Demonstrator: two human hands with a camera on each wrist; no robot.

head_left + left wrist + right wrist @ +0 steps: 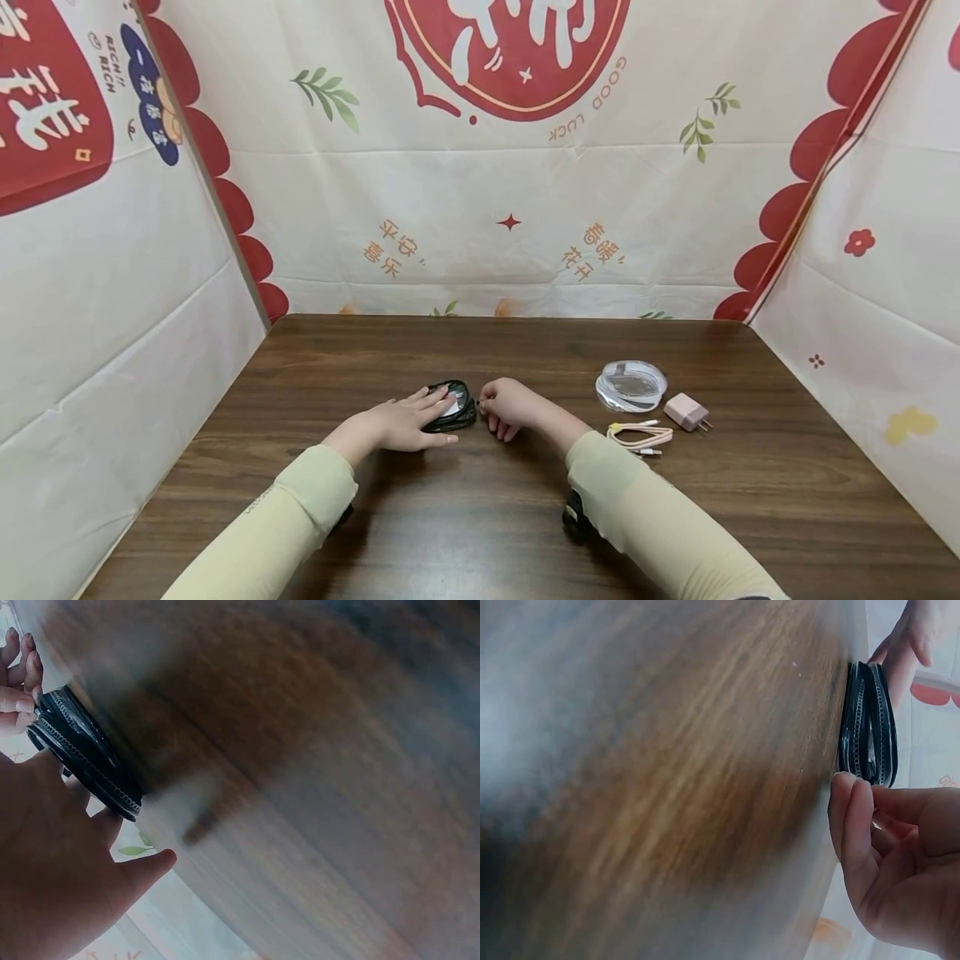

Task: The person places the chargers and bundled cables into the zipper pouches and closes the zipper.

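A small round black zipper case (467, 412) lies on the table in the head view, with a pale patch showing on its top. My left hand (405, 422) rests over its left side, fingers spread and fairly straight, thumb apart. At its right edge my right hand (513, 407) has curled fingers, with thumb and forefinger pinching the zipper pull. The right wrist view shows those fingertips right at the lower end of the case (868, 727). Zipper teeth run round the side of the case (90, 754) in the left wrist view; the pull itself is mostly hidden by the fingers.
To the right on the wooden table (480, 517) lie a clear round case with white trim (632, 386), a pink charger plug (686, 412) and a coiled pale pink cable (640, 435). Printed cloth walls (510, 183) stand behind and at both sides.
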